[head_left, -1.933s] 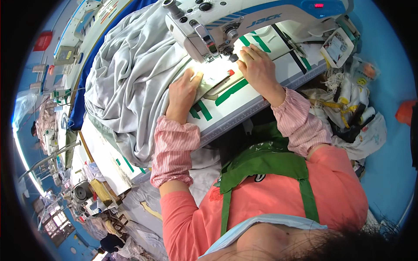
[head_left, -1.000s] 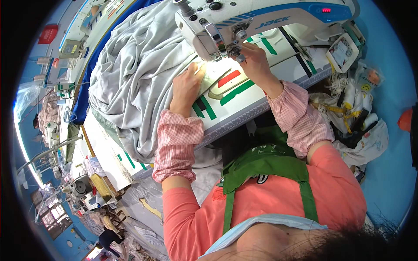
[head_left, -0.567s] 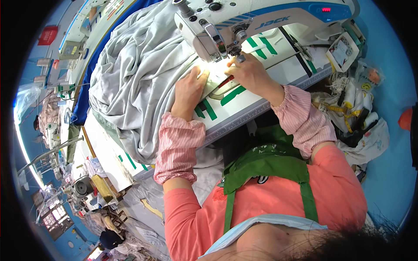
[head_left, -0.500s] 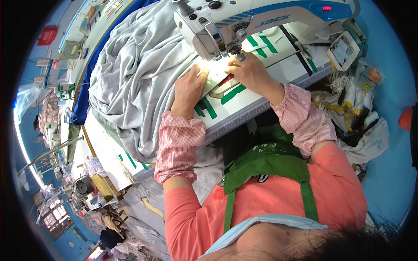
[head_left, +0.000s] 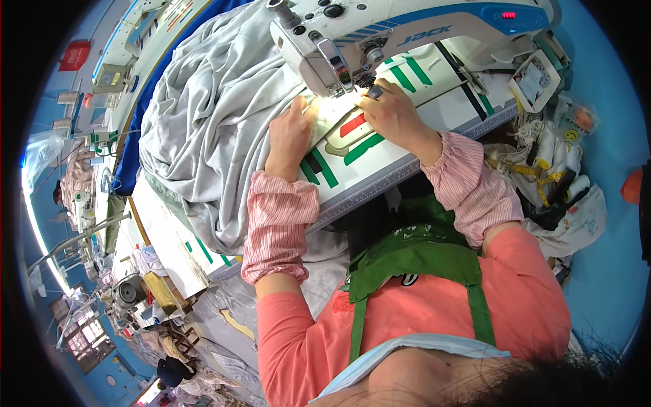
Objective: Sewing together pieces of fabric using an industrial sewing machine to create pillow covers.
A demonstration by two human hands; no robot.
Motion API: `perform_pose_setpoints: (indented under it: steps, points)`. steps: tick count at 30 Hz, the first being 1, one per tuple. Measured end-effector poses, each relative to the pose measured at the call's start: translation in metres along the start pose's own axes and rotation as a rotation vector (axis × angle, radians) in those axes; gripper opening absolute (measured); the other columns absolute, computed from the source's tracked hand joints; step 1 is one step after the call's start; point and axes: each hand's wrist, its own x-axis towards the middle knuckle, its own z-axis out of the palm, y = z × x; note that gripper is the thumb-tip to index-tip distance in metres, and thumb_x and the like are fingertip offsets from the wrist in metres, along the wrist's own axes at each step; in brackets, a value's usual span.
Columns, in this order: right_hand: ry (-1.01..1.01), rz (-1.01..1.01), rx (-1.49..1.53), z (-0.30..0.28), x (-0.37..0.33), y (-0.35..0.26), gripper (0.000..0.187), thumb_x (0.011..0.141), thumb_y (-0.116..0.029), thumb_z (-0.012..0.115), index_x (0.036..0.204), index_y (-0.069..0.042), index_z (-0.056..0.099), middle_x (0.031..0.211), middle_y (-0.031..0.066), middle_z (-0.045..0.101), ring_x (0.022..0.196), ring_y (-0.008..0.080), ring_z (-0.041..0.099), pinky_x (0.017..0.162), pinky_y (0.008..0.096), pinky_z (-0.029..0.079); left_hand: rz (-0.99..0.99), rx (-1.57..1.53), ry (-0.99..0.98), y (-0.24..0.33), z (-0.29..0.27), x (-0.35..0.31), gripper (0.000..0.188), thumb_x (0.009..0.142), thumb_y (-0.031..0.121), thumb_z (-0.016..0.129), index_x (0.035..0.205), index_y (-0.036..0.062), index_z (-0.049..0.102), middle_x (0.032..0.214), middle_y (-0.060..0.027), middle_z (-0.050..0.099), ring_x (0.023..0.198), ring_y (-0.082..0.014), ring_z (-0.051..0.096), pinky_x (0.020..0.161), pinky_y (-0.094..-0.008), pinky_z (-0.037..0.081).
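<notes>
Under the lit head of a white and blue sewing machine (head_left: 319,57), both my hands work close to the needle area. My left hand (head_left: 288,139) lies left of the presser foot, its fingers closed on the edge of a large grey fabric (head_left: 210,115). My right hand (head_left: 397,119) is just right of the needle, fingers curled and pinched together, with a dark band on one finger. Glare whitens the cloth between the hands, so its edge at the fingertips is hard to make out. A red strip (head_left: 352,125) shows on the machine bed below my right fingertips.
Green tape strips (head_left: 364,149) mark the white table, whose front edge carries a ruler strip (head_left: 380,178). At right stand a small white tray (head_left: 534,80) and a bag of thread spools and yellow measuring tape (head_left: 542,176). Other sewing machines (head_left: 108,78) line the left.
My left hand has shifted slightly up and left. The cloth has drawn away from the machine bed near my right hand, uncovering more of the red strip.
</notes>
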Motion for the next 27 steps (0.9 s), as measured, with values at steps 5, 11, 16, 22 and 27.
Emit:
perform_pose_setpoints:
  steps: [5, 11, 16, 22, 27]
  points:
    - [0.078, -0.016, 0.051, -0.001, 0.003, 0.0, 0.018, 0.073, -0.001, 0.065, 0.09, -0.005, 0.067, 0.074, 0.0074, 0.061, 0.08, 0.0236, 0.057, 0.074, 0.0349, 0.049, 0.001, 0.006, -0.015, 0.002, -0.002, 0.002, 0.013, 0.079, 0.01, 0.057, 0.09, 0.0122, 0.064, 0.087, -0.0042, 0.053, 0.068, -0.0206, 0.064, 0.053, -0.035, 0.05]
    - [0.084, -0.174, 0.159, -0.001, 0.005, -0.027, 0.019, 0.075, -0.01, 0.068, 0.094, -0.007, 0.066, 0.095, 0.0048, 0.062, 0.089, 0.023, 0.06, 0.077, 0.0363, 0.05, 0.029, -0.147, -0.207, -0.008, -0.044, 0.009, 0.022, 0.08, 0.007, 0.056, 0.099, 0.0111, 0.067, 0.099, -0.0043, 0.062, 0.077, -0.0249, 0.065, 0.064, -0.0354, 0.053]
    - [-0.133, -0.31, 0.13, 0.052, 0.019, -0.125, 0.028, 0.073, -0.016, 0.06, 0.099, -0.005, 0.063, 0.095, 0.0048, 0.063, 0.095, 0.0207, 0.059, 0.084, 0.0351, 0.047, 0.429, -0.051, -0.348, -0.029, -0.046, 0.034, 0.026, 0.079, 0.01, 0.057, 0.103, 0.0104, 0.067, 0.111, -0.0051, 0.064, 0.098, -0.0246, 0.062, 0.079, -0.0335, 0.053]
    - [-0.09, -0.323, 0.166, 0.037, -0.023, -0.142, 0.009, 0.07, -0.017, 0.058, 0.073, -0.009, 0.062, 0.076, 0.003, 0.056, 0.082, 0.0188, 0.056, 0.077, 0.0331, 0.046, 0.376, -0.106, -0.33, -0.008, -0.035, 0.013, 0.044, 0.077, 0.005, 0.057, 0.121, 0.0054, 0.061, 0.123, -0.0064, 0.061, 0.111, -0.024, 0.058, 0.093, -0.0328, 0.048]
    - [-0.076, -0.296, 0.259, -0.067, -0.091, -0.047, 0.006, 0.075, -0.009, 0.061, 0.08, -0.006, 0.058, 0.083, 0.0062, 0.056, 0.086, 0.0233, 0.059, 0.085, 0.0356, 0.049, 0.069, -0.202, -0.174, 0.074, -0.034, -0.02, 0.03, 0.083, 0.011, 0.06, 0.112, 0.0063, 0.063, 0.117, -0.0087, 0.062, 0.106, -0.0255, 0.06, 0.086, -0.036, 0.052]
